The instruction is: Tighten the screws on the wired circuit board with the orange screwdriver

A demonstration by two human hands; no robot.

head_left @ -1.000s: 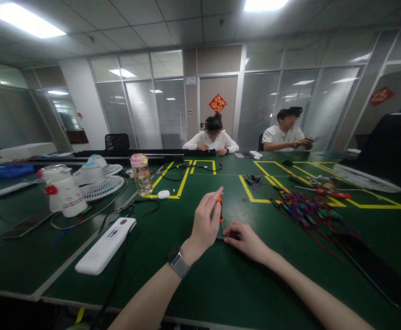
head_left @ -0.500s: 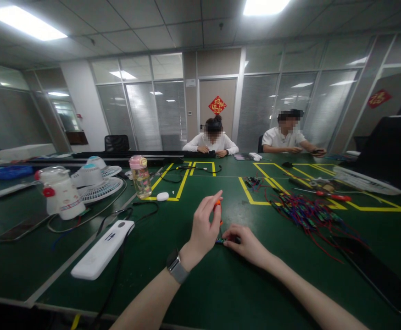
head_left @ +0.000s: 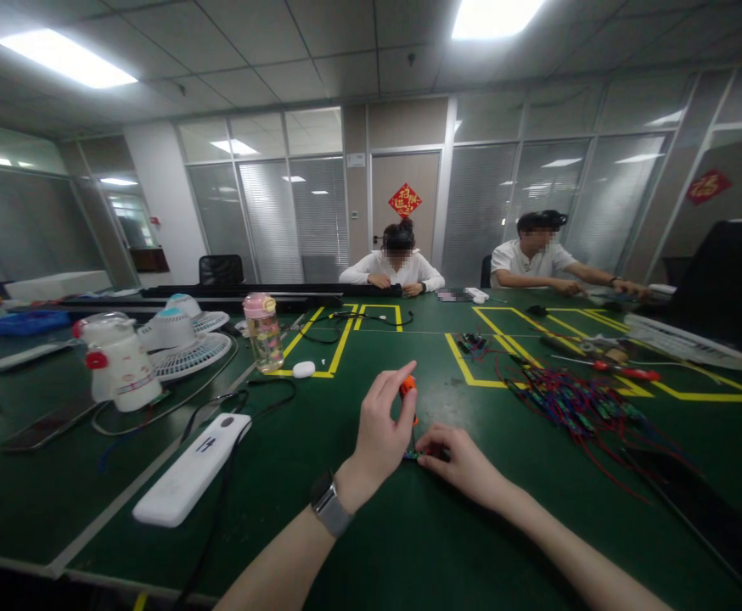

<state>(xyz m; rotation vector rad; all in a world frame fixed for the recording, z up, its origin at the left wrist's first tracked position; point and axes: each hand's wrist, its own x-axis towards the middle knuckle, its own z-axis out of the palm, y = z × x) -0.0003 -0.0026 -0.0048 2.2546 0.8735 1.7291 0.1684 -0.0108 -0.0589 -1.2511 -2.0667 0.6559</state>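
My left hand (head_left: 380,428) is closed around a small orange-handled screwdriver (head_left: 407,387), held upright with its tip down on a tiny dark part (head_left: 413,455) on the green table (head_left: 371,526). My right hand (head_left: 457,458) pinches that small part against the table, right beside the screwdriver tip. A watch sits on my left wrist (head_left: 328,502).
A pile of red, blue and black wired parts (head_left: 568,403) lies to the right. A white power bank (head_left: 193,469) with a black cable lies to the left, beyond it a white kettle (head_left: 116,361), small fans (head_left: 186,331) and a pink-capped bottle (head_left: 262,331). Two people sit across the table.
My hands stay at the same spot with the screwdriver on the small part. The view has tilted slightly. The person at the far right has stretched an arm out to the right.
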